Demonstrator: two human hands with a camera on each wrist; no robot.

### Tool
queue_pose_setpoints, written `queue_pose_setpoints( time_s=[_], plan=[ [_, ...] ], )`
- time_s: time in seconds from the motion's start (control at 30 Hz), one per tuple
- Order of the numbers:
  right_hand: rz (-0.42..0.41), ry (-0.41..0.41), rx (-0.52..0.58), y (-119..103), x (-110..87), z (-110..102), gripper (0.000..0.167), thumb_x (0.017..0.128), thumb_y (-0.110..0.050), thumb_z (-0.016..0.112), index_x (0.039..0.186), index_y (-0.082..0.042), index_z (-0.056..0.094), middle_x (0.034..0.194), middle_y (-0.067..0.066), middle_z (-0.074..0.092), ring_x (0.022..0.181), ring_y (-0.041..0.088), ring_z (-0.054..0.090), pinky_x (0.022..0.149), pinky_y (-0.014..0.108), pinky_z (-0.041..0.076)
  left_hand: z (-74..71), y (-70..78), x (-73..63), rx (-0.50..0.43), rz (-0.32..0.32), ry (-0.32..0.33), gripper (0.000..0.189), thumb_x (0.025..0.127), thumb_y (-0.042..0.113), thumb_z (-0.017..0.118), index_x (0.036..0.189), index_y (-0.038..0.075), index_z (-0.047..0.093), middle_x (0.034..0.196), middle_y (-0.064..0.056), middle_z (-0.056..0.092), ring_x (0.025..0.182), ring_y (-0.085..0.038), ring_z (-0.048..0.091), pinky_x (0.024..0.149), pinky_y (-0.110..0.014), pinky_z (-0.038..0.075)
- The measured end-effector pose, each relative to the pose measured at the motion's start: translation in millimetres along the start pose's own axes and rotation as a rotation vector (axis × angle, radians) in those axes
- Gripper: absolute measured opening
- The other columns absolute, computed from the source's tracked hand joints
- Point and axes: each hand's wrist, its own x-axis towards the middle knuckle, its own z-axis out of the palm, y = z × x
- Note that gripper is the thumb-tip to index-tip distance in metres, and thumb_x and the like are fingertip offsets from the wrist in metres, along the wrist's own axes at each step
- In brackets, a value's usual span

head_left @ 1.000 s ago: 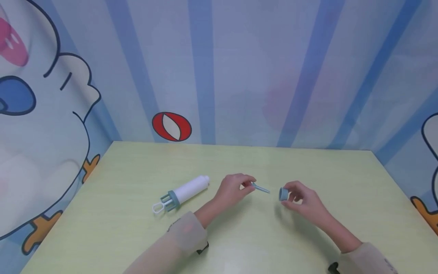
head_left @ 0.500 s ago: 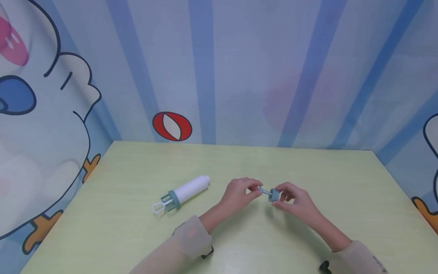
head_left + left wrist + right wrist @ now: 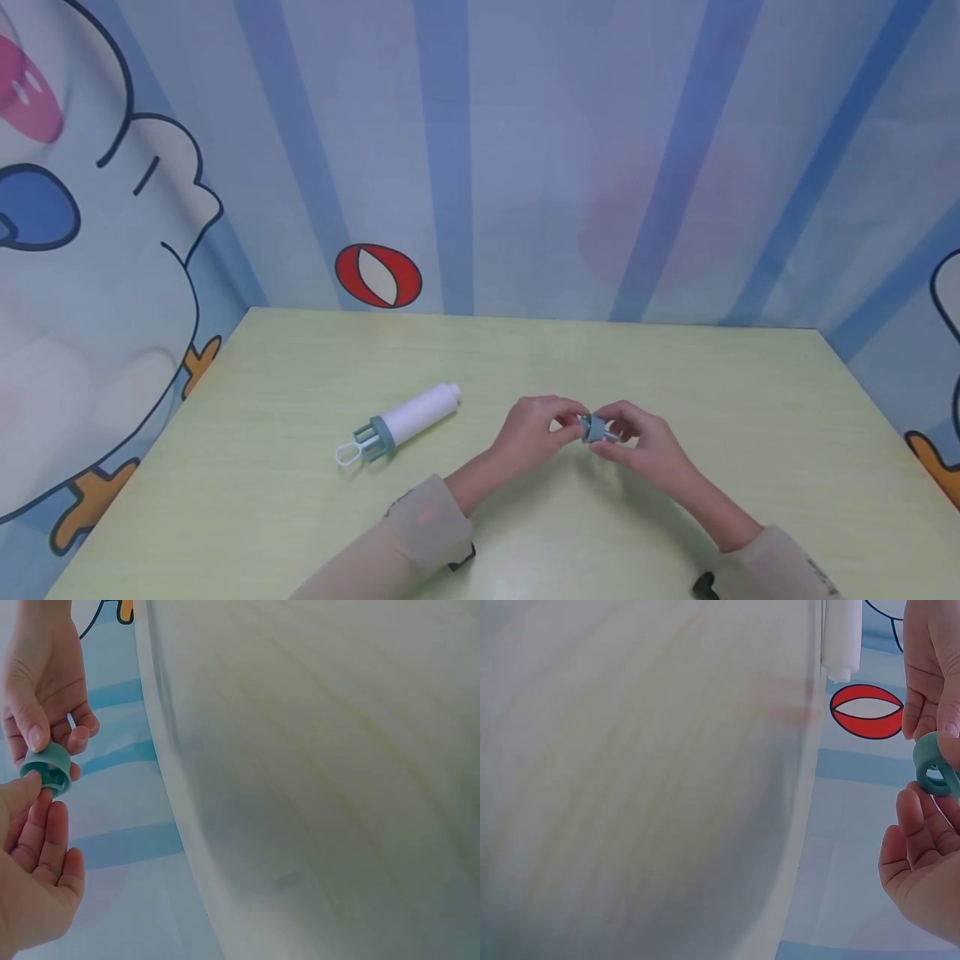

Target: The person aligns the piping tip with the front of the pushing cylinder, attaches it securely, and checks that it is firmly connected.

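Note:
My left hand [image 3: 532,432] and right hand [image 3: 647,440] meet over the table, right of its middle. Thumb and fingers of the right hand hold a short teal ring cap [image 3: 595,429]. A thin teal nozzle [image 3: 612,436] runs through the ring, and its narrow end sticks out towards the right palm. The left fingertips pinch the nozzle's wide end at the ring's open side, where they partly hide it. In the left wrist view those fingertips reach inside the cap [image 3: 49,761]. The right wrist view shows the nozzle [image 3: 952,781] coming out of the ring's hole.
Left of the hands, a white icing syringe [image 3: 420,415] with a teal collar and a white loop handle lies on the pale yellow-green table [image 3: 225,517]. A striped blue cartoon backdrop [image 3: 525,167] stands behind the table's far edge.
The hands have come together. The nozzle, apart from the cap one second ago, has slid rightward into the ring and now pokes out its far side. The syringe has stayed put.

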Motion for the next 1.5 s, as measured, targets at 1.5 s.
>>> queue_pose_setpoints(
  time_s=[1.5],
  plan=[
    [-0.097, -0.108, 0.01, -21.1, 3.3, 5.4, 0.024, 0.076, -0.008, 0.067, 0.098, -0.006, 0.057, 0.082, 0.005, 0.061, 0.06, 0.002, 0.05, 0.054, 0.021, 0.042, -9.0, -1.6, -2.7, 0.151, -0.008, -0.016, 0.018, 0.078, 0.029, 0.066, 0.091, 0.019, 0.059, 0.08, 0.009, 0.061, 0.074, -0.006, 0.057, 0.062, -0.012, 0.039]
  ],
)
